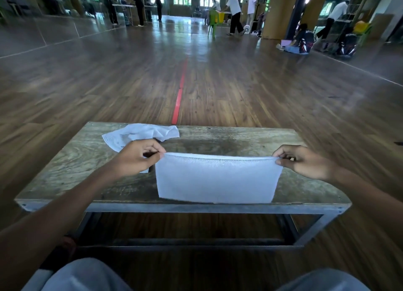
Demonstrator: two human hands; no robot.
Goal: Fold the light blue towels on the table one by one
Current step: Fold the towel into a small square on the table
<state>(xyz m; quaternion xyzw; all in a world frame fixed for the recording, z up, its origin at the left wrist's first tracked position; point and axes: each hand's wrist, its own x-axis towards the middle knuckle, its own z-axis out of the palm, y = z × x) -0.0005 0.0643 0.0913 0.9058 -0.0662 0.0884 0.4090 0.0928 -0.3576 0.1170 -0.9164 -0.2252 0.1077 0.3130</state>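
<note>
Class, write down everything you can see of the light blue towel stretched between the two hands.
The held towel is light blue, with a soft, looped terry look. It hangs as a flat, taut rectangle above the wooden table, its top edge apparently a fold. The left hand pinches the upper left corner and the right hand the upper right. Whether its lower edge touches the table is unclear.
</note>
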